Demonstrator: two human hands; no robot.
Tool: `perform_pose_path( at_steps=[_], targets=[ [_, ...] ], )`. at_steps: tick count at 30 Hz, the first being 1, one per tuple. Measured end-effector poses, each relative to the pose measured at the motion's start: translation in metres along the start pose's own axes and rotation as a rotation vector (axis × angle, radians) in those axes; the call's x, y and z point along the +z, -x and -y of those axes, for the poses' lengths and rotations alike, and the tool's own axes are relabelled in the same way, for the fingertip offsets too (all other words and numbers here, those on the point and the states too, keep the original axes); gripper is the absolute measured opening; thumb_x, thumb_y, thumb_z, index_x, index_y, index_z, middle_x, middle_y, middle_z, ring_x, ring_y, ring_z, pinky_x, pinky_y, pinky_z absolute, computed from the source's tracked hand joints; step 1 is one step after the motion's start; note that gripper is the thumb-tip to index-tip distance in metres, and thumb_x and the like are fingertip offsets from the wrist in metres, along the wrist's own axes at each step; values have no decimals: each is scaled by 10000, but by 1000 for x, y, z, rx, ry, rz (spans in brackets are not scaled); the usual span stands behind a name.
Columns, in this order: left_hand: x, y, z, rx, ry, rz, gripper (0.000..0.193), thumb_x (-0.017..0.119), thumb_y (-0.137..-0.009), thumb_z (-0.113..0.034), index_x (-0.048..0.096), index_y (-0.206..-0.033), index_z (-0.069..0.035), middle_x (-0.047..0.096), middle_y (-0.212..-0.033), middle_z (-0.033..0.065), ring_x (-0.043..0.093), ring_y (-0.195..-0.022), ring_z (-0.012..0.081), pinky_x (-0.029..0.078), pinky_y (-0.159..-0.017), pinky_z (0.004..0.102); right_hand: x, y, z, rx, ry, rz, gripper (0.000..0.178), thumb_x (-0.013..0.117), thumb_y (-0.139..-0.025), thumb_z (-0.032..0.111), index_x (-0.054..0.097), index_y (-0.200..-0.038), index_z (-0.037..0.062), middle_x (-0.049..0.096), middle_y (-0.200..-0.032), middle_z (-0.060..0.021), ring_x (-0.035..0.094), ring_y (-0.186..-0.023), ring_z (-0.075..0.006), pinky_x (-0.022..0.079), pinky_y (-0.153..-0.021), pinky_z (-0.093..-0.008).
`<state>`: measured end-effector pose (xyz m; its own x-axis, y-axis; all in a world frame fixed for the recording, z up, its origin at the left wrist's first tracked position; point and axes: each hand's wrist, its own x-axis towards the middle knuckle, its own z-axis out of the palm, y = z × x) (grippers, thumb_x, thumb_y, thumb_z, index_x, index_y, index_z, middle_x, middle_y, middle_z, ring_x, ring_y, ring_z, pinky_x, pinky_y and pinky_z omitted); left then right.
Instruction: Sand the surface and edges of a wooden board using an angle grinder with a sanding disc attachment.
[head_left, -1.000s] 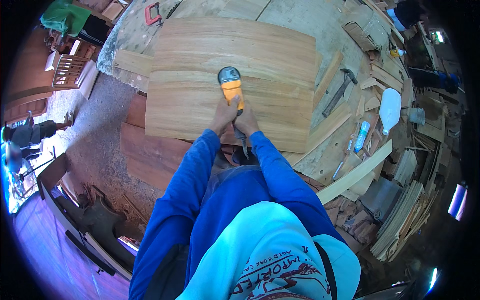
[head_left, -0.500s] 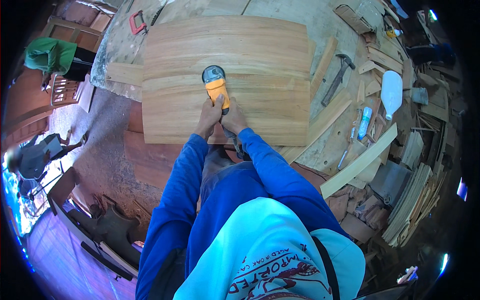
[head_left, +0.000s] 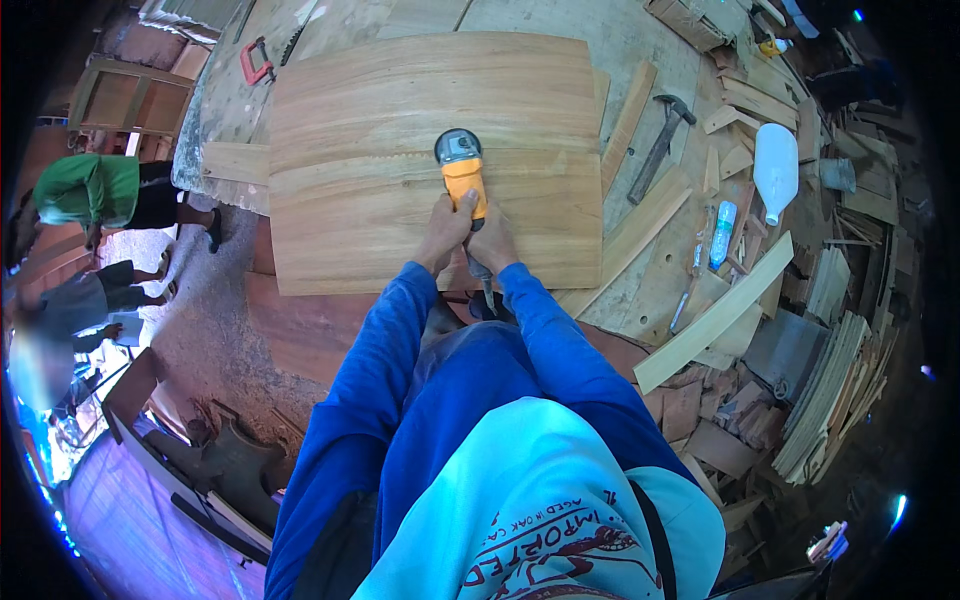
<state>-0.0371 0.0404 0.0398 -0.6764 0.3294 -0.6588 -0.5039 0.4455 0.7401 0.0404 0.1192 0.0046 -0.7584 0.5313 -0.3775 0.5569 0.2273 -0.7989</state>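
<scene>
Both my hands are wrapped around the back end of an orange angle grinder (head_left: 464, 180) with a grey round head. My left hand (head_left: 447, 231) grips its left side and my right hand (head_left: 491, 240) its right, the two meeting at the rear. The grinder's head rests over the middle of a wide wooden panel (head_left: 400, 90), near a seam across the boards. Its underside and disc are hidden. A grey cord runs down from the tool between my wrists, past the panel's near edge.
Right of the panel lie a claw hammer (head_left: 661, 148), wood strips (head_left: 713, 312), a white jug (head_left: 776, 172) and a small bottle (head_left: 722, 233). A red clamp (head_left: 257, 62) lies far left. A person in green (head_left: 100, 192) and another in grey (head_left: 72, 303) are at the left.
My hands have moved the grinder to the right across the panel. At the left, the person in green has shifted and the person in grey has come closer to them.
</scene>
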Motion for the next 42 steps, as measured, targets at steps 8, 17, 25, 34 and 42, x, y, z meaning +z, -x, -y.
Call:
perform_pose_path(
  at_steps=[8,17,25,34,42],
  targets=[
    [51,-17,5,91,-123,72,568,601,-980,-445,593,-1178,87,683,-1024,170,648,-894,213,524,-740,368,-39,-2,-26,80,-53,-90,545,814,-733,278,523,-1102,1,667,-1027,-297,632,-1043,-479,498,-870,-532],
    [42,5,-5,85,-102,74,559,625,-963,-411,579,-1196,95,704,-995,250,710,-910,334,549,-769,428,-34,5,-35,123,-162,-37,482,802,-719,195,555,-1081,-5,683,-982,-265,666,-967,-451,522,-802,-496],
    [-4,6,29,149,28,-42,523,600,-991,-414,615,-1128,90,692,-998,184,663,-902,232,530,-762,380,6,21,3,-2,-2,-5,509,791,-733,219,556,-1125,-3,672,-1039,-293,644,-1016,-469,504,-871,-523],
    [-96,-11,55,78,102,-60,497,591,-1005,-387,597,-1198,71,694,-1068,178,665,-944,221,527,-803,366,73,18,57,-53,5,97,518,768,-733,202,517,-1136,-6,657,-1027,-318,624,-1015,-511,499,-860,-537],
    [-125,-3,48,83,248,-74,460,596,-1013,-364,580,-1179,65,666,-1081,136,637,-962,181,519,-818,339,93,21,82,2,19,170,563,767,-748,241,479,-1165,-3,643,-1060,-328,611,-1039,-517,488,-874,-544]
  ],
)
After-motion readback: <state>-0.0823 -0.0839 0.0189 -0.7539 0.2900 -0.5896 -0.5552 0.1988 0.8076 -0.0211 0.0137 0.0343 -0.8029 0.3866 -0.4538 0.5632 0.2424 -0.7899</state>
